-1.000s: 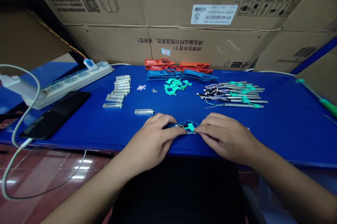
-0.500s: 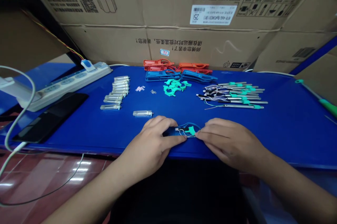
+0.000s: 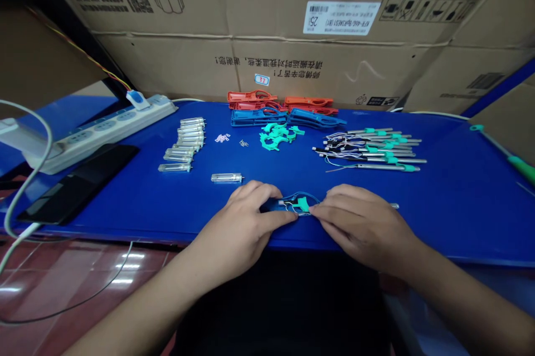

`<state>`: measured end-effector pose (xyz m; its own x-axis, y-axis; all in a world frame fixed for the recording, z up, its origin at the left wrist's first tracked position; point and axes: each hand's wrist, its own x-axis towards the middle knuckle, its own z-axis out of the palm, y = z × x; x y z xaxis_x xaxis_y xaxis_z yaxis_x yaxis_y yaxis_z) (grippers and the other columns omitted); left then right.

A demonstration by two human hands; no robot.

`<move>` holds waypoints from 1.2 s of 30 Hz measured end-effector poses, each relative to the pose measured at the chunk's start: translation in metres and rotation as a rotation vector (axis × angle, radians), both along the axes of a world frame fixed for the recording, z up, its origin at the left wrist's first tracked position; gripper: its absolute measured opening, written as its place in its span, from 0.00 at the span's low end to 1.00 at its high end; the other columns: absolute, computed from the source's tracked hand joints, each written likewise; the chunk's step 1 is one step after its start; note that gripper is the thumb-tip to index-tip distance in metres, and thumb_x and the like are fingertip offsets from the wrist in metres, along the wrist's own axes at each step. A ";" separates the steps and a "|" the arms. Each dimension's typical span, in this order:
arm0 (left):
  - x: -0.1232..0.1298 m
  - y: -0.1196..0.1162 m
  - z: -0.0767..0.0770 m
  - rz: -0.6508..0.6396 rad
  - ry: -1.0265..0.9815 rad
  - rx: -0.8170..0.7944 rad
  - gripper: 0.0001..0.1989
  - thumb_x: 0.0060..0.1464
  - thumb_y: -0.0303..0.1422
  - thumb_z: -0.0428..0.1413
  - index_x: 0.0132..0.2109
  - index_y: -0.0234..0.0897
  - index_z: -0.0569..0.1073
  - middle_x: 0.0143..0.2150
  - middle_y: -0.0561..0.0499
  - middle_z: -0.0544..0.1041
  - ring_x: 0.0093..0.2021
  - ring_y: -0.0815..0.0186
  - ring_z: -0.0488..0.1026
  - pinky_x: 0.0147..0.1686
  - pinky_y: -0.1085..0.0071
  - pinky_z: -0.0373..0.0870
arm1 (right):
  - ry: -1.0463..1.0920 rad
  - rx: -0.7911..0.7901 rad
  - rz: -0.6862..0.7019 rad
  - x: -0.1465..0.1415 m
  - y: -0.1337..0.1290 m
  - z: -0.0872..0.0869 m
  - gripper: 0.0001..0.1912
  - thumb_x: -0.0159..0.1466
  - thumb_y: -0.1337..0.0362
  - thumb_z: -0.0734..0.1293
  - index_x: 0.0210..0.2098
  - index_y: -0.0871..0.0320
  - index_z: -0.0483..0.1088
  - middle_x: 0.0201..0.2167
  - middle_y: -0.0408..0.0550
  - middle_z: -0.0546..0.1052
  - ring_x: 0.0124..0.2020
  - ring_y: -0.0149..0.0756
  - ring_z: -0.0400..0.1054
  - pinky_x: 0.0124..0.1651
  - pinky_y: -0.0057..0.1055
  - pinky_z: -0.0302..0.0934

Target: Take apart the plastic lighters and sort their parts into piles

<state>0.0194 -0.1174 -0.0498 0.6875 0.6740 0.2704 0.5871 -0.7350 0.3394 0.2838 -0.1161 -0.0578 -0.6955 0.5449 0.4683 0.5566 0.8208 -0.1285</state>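
Both hands pinch a small assembly (image 3: pixel 301 204) of blue plastic, green plastic, fine wires and a thin metal rod, whose tip shows past my right hand. My left hand (image 3: pixel 251 219) holds its left end, and my right hand (image 3: pixel 359 227) covers the rod. Beyond them lie a single clear tube (image 3: pixel 226 178), rows of similar tubes (image 3: pixel 181 147), orange clips (image 3: pixel 280 101), blue clips (image 3: pixel 259 117), green plastic pieces (image 3: pixel 278 137), tiny white parts (image 3: pixel 222 137), and wired metal rods with green collars (image 3: pixel 370 150).
The parts rest on a blue table (image 3: pixel 438 205). A power strip (image 3: pixel 100 134) and a black phone (image 3: pixel 79 183) are at the left, with a white cable (image 3: pixel 29 178). A green-handled tool (image 3: pixel 520 167) lies at the right. Cardboard boxes (image 3: pixel 267 61) form the back.
The view has shifted slightly. Both hands stay around the assembly, and its blue loop and wires now show a little more between my fingers.
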 end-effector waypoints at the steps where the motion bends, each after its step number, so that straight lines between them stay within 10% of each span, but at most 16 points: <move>1: 0.001 0.000 0.001 0.005 0.009 -0.020 0.21 0.65 0.23 0.47 0.57 0.48 0.75 0.53 0.45 0.68 0.52 0.57 0.66 0.52 0.56 0.67 | 0.004 -0.019 -0.005 -0.001 0.000 0.000 0.09 0.68 0.71 0.64 0.45 0.61 0.76 0.36 0.49 0.80 0.38 0.38 0.70 0.45 0.39 0.68; 29: 0.003 0.004 0.008 0.019 0.000 -0.185 0.24 0.63 0.23 0.48 0.59 0.52 0.74 0.52 0.46 0.67 0.50 0.58 0.65 0.52 0.56 0.66 | -0.079 -0.034 -0.024 -0.010 0.002 0.010 0.11 0.67 0.72 0.62 0.39 0.60 0.77 0.34 0.52 0.79 0.40 0.42 0.72 0.44 0.41 0.68; 36: 0.003 0.004 0.010 0.006 0.004 -0.195 0.25 0.63 0.21 0.47 0.59 0.51 0.74 0.51 0.46 0.67 0.50 0.59 0.65 0.51 0.57 0.66 | 0.059 -0.243 -0.108 -0.020 0.011 0.023 0.12 0.66 0.67 0.65 0.48 0.59 0.74 0.41 0.51 0.80 0.41 0.39 0.71 0.46 0.37 0.67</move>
